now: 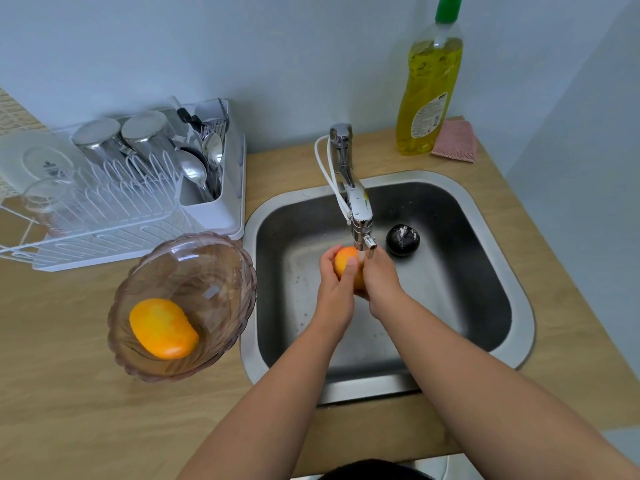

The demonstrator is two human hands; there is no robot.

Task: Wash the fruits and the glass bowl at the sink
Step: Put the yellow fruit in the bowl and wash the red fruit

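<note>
Over the steel sink (491,216), both my hands hold an orange-red fruit (344,259) right under the faucet spout (362,233). My left hand (334,289) wraps its fingers and thumb round the fruit's left side. My right hand (379,282) grips its right side. A yellow-orange mango (162,329) lies in the tinted glass bowl (221,251), which stands on the wooden counter left of the sink. I cannot tell whether water is running.
A black round stopper (402,239) lies in the basin's far right. A white dish rack (138,202) with steel cups, a plate and cutlery stands at the back left. A yellow dish-soap bottle (429,95) and a pink sponge cloth (455,142) stand behind the sink.
</note>
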